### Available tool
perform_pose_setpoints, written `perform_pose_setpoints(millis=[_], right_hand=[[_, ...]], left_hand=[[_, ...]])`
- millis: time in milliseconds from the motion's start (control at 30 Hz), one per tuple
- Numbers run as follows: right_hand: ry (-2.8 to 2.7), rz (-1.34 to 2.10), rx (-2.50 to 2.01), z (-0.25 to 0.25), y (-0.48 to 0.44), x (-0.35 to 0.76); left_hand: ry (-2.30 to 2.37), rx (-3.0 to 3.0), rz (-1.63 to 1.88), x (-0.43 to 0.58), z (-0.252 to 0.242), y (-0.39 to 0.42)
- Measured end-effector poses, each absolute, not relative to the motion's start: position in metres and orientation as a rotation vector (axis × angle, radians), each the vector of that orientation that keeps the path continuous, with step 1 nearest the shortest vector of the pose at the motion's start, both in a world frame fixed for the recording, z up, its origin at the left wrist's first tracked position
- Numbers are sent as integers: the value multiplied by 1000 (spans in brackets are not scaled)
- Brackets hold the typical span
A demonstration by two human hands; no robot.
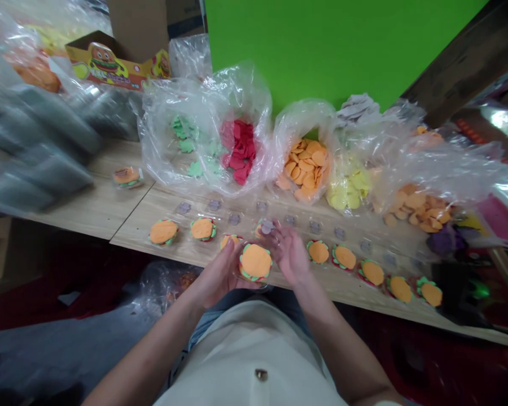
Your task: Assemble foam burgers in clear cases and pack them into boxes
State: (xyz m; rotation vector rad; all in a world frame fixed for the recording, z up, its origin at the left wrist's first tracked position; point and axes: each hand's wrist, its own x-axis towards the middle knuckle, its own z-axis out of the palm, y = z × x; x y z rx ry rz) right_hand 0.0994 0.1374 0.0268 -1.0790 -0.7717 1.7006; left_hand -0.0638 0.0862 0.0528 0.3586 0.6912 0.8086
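My left hand is wrapped round a toy burger of orange foam with green and red layers, which appears to sit in a clear plastic case. Beside it, the curled fingers of my right hand, slightly blurred, are at a clear plastic lid with a greyish mark. More foam burgers lie along the front of the table, among them one on the left and one on the right. Behind them runs a row of clear lids, one being a marked lid.
Clear bags of foam pieces stand at the back: green pieces, red pieces, orange ovals and yellow pieces. A printed box is at far left, near a packed burger. A green panel rises behind.
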Motion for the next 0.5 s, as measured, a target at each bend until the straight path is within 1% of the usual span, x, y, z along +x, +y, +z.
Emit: perform_pose_setpoints(millis=[133,367,500], right_hand=[[-1129,1454,-984,34,138,111],[-1929,1007,-878,69,109,139],[-2251,795,-879,73,101,138]], left_hand=[[712,329,752,-66,57,87],[687,269,660,-61,57,85],[645,182,657,-58,54,89]])
